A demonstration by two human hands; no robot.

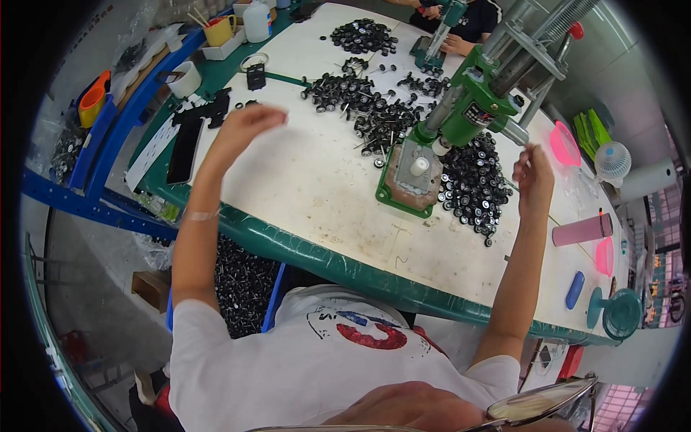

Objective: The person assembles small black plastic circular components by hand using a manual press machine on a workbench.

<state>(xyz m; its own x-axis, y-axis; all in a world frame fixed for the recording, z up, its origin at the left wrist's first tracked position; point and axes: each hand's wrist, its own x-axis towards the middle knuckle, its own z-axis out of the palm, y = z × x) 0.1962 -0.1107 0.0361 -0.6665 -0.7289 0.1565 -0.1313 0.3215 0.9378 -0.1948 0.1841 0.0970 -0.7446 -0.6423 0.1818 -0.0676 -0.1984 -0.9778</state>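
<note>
A white-topped worktable (pixel 309 191) with a green edge spreads around the green press (pixel 471 111), and a person in a dark shirt (pixel 484 20) sits beyond the press. Nearer than the press and to its left, below the table edge, a blue bin (pixel 276 297) holds many black parts. Loose heaps of similar black wheel-like parts crowd the press: one heap (pixel 475 191) hugs its base on the right, another (pixel 389 126) spreads behind and left. The right hand (pixel 534 176), fingers loosely curled, is just beside the press's lever end; whether it touches or holds anything I cannot tell. The left hand (pixel 252 122), blurred, is raised well left of the press, its grip unclear. Right of the press are a pink bottle (pixel 581 230) and a pink bowl (pixel 564 144); on its base stands a small white piece (pixel 419 167).
</note>
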